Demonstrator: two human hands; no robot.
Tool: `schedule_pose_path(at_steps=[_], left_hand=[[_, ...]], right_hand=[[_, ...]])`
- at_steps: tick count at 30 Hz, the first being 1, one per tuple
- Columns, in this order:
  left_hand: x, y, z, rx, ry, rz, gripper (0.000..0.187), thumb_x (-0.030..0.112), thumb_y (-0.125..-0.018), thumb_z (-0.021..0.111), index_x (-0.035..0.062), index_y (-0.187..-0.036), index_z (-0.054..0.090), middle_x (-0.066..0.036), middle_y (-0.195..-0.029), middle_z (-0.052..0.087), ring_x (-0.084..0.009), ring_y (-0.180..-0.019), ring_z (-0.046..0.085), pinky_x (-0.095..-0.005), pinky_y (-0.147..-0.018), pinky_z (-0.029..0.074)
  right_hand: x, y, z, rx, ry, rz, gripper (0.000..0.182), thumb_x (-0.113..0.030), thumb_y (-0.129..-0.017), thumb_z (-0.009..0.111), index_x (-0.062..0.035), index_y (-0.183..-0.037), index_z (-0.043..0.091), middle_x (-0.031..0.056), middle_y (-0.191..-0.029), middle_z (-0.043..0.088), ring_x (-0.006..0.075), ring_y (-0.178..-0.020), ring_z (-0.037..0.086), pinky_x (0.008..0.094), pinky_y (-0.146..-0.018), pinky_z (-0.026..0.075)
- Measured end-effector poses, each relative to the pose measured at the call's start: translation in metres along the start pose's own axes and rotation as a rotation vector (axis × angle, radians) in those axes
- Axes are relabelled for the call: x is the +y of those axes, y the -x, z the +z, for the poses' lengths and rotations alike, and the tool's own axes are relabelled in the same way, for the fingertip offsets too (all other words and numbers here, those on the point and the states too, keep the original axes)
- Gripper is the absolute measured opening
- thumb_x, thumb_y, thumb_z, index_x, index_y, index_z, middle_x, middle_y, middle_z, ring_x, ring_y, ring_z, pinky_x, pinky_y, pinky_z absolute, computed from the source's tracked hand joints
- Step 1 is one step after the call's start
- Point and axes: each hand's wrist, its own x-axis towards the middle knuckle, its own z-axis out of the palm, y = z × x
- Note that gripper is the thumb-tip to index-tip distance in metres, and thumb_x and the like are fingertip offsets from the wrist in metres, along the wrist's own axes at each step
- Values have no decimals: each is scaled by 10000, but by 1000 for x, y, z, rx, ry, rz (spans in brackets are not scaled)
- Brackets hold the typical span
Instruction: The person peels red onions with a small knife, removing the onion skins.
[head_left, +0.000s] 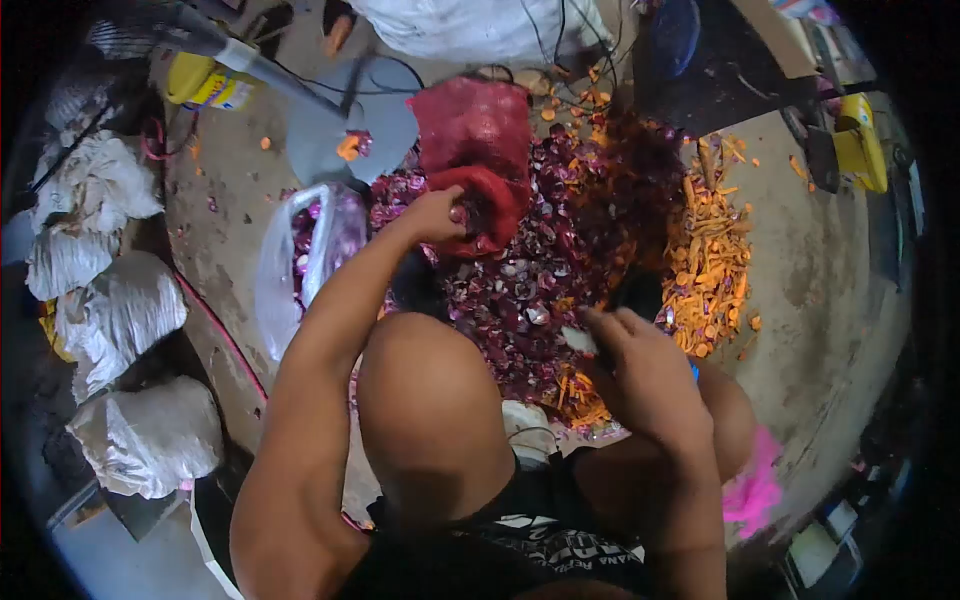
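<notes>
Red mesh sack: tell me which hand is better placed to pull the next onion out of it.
Left, probably. The left hand is already at the mouth of the red mesh sack, its fingers at the opening. The right hand is back near the knee, closed on a small pale object, apart from the sack.

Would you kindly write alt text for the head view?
Seen from above, a squatting person's left hand reaches into a red mesh sack while the right hand holds a small blade over purple onion peelings and orange scraps.

Hands: 2, left (436, 213), right (622, 345)
Red mesh sacks (478, 160): 1
Clear plastic bags (310, 250): 1
White sacks, left (118, 315): 4
Yellow jugs, far left (208, 83): 1
</notes>
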Motion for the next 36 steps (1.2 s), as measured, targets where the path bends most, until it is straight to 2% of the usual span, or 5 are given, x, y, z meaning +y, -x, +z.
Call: schedule_pose_path(at_steps=[9, 18, 29, 35, 36], left_hand=[[213, 133, -162, 307, 563, 185, 252, 233, -951, 656, 2, -1043, 614, -24, -906, 643, -94, -860, 562, -280, -767, 475], [293, 169, -86, 436, 1592, 322, 114, 70, -956, 657, 10, -1041, 612, -74, -974, 673, -163, -859, 655, -325, -780, 549], [242, 125, -41, 654, 850, 144, 123, 94, -897, 731, 16, -982, 688, -50, -896, 691, -108, -828, 623, -274, -756, 505], [242, 135, -41, 367, 702, 218, 557, 62, -901, 698, 56, -1422, 501, -121, -1211, 657, -181, -1104, 610, -320, -938, 488], [251, 150, -54, 220, 518, 153, 770, 82, -904, 681, 76, -1563, 283, -200, -1478, 467, -267, -1365, 448, -361, -1123, 357]], right_hand=[[-34, 12, -4, 453, -476, -247, 486, -224, -847, 770, -31, -1254, 588, 173, -1084, 684, 282, -1003, 686, 378, -875, 529], [-44, 8, 24, 502, -1102, -284, 680, -226, -801, 831, 4, -1344, 491, 109, -1168, 659, 187, -1066, 624, 336, -957, 482], [0, -11, 49, 489, -777, -45, 578, -309, -729, 830, -19, -1182, 619, 87, -962, 700, 178, -837, 663, 359, -764, 534], [4, -2, 34, 430, -990, -3, 424, -195, -839, 797, -21, -1187, 628, 57, -863, 688, 104, -721, 627, 269, -642, 527], [6, -2, 36, 406, -1052, -42, 394, -231, -866, 783, -4, -1159, 650, 52, -865, 692, 105, -699, 622, 271, -623, 518]])
